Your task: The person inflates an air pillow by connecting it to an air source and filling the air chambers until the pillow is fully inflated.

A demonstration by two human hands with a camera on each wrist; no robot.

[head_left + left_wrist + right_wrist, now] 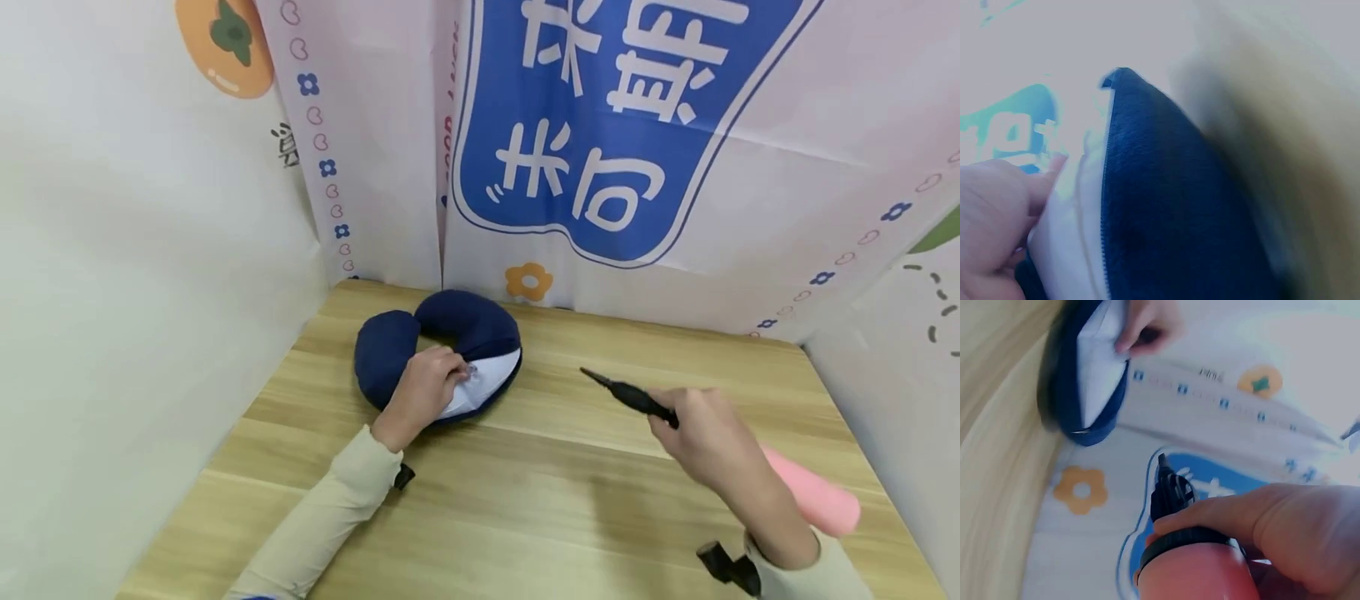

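A navy U-shaped neck pillow (472, 323) lies on the table, its zipped cover open over a white inner bladder (493, 377). My left hand (423, 390) pinches a small clear valve (471, 371) on that white part. In the left wrist view the zip edge of the navy cover (1160, 187) runs beside the white bladder (1063, 237). My right hand (708, 437) grips a pink hand air pump (821, 498) around its black neck. The pump's tapered black nozzle (630, 396) points toward the pillow, apart from it. Fingers hide part of the valve.
The wooden table (525, 517) is enclosed by a printed paper backdrop (375, 125) behind and white side walls (135, 292). The pillow lies near the back left of the table. A black wrist camera mount (727, 568) sits below the right forearm.
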